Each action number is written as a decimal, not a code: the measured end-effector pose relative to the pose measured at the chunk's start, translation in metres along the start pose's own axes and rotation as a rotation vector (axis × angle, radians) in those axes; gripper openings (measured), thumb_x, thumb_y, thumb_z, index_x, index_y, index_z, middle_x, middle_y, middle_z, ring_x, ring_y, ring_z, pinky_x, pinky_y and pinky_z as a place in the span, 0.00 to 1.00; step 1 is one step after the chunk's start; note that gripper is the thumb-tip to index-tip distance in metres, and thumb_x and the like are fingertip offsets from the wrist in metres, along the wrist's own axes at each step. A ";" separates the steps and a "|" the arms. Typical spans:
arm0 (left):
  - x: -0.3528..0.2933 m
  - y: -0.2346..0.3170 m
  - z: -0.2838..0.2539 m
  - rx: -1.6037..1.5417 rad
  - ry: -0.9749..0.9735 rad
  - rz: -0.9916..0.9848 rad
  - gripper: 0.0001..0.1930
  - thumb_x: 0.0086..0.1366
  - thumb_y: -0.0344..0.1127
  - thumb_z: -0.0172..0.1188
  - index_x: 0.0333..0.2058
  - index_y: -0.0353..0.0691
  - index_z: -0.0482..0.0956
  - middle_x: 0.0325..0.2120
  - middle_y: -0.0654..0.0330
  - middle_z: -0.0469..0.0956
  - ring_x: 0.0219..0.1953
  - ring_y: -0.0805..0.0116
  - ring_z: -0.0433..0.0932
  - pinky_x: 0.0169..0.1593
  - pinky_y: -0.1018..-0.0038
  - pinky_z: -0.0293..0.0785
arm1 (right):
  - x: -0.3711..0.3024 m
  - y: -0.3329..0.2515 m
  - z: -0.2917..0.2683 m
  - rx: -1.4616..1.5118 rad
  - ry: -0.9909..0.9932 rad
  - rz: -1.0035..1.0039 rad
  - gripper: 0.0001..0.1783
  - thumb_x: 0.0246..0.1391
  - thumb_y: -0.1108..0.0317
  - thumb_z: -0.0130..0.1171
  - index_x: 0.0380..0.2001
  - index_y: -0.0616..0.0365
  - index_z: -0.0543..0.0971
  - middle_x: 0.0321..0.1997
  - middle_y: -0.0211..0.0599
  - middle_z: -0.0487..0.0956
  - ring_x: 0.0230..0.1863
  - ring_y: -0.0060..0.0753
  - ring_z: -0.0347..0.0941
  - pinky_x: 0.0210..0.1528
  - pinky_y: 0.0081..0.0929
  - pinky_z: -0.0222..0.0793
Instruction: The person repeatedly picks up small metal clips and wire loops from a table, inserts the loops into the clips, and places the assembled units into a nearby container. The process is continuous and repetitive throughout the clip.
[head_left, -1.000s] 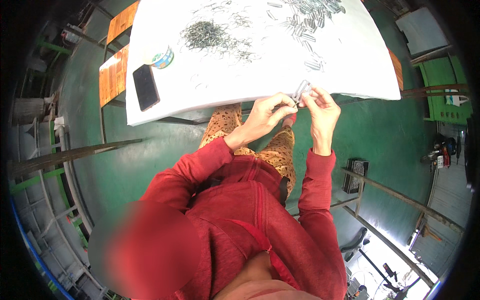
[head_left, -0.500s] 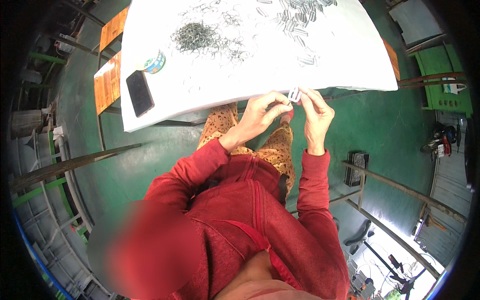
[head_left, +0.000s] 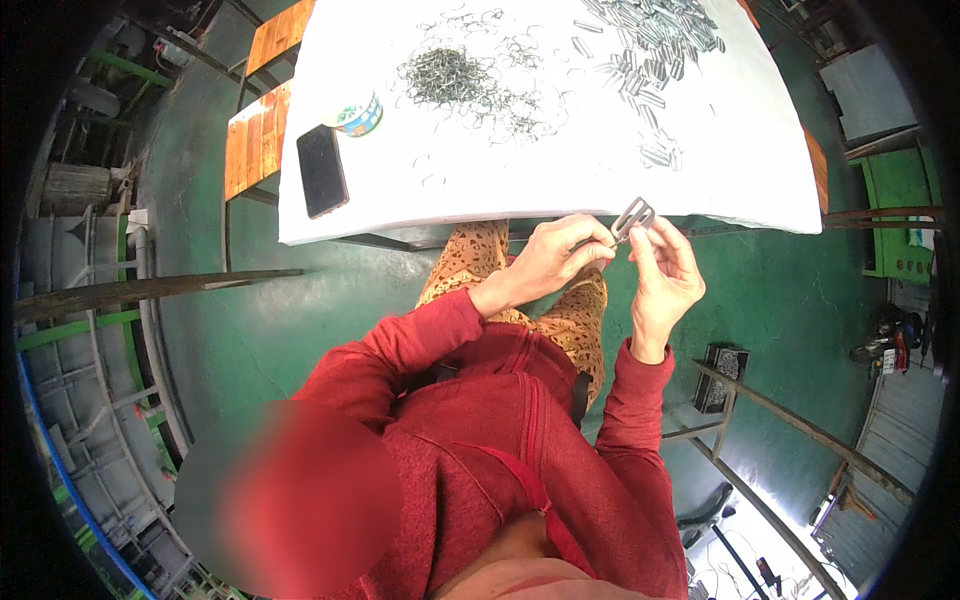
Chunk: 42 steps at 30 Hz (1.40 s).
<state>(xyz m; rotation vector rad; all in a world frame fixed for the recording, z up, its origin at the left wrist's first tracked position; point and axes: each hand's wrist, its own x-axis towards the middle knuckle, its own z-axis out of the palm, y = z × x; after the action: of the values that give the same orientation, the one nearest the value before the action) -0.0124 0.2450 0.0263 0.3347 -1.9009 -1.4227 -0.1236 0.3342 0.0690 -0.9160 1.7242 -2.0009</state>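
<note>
A small metal slotted buckle [head_left: 633, 217] is held up between both hands, just off the front edge of the white-covered table [head_left: 470, 190]. My left hand [head_left: 560, 252] pinches its lower left end between thumb and fingers. On the other side, my right hand [head_left: 665, 275] is closed on it with thumb and fingertips. Whether a thin wire piece is also between the fingertips is too small to tell. On the table lie a dark pile of thin wire rings [head_left: 445, 77], with loose ones scattered around, and a heap of similar slotted buckles [head_left: 655, 50] at the far right.
At the table's left are a dark phone [head_left: 322, 172] and a round blue-green tin [head_left: 358, 113]. Wooden stools [head_left: 258, 140] stand beyond that edge. A metal rail [head_left: 800, 425] crosses the right side near a black patterned box [head_left: 722, 378] on the green floor.
The whole view has shifted, so the table and hands appear further right and lower. The buckle has tilted and shows more of its slots; both hands still hold it.
</note>
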 end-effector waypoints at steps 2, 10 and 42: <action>-0.004 0.000 -0.002 -0.002 0.020 -0.023 0.06 0.59 0.28 0.57 0.35 0.36 0.75 0.31 0.58 0.77 0.31 0.70 0.78 0.35 0.76 0.73 | 0.000 0.000 0.001 0.048 -0.030 0.029 0.14 0.47 0.83 0.61 0.40 0.65 0.76 0.33 0.38 0.80 0.31 0.19 0.75 0.30 0.14 0.71; 0.073 -0.079 -0.093 0.463 0.287 -0.109 0.09 0.57 0.33 0.60 0.36 0.38 0.79 0.28 0.56 0.78 0.28 0.66 0.75 0.32 0.70 0.70 | 0.001 -0.004 -0.003 0.030 -0.098 0.081 0.12 0.46 0.83 0.61 0.37 0.65 0.76 0.33 0.37 0.80 0.30 0.17 0.74 0.30 0.13 0.70; 0.223 -0.182 -0.126 1.292 -0.123 0.277 0.05 0.54 0.29 0.52 0.29 0.37 0.74 0.30 0.53 0.73 0.36 0.55 0.72 0.38 0.65 0.73 | 0.009 0.004 -0.019 0.036 -0.061 0.183 0.10 0.45 0.82 0.62 0.34 0.65 0.78 0.28 0.34 0.79 0.26 0.14 0.72 0.27 0.10 0.67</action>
<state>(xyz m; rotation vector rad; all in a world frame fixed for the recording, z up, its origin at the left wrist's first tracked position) -0.1213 -0.0426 -0.0358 0.5313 -2.6060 0.1278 -0.1438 0.3417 0.0660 -0.7696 1.6686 -1.8610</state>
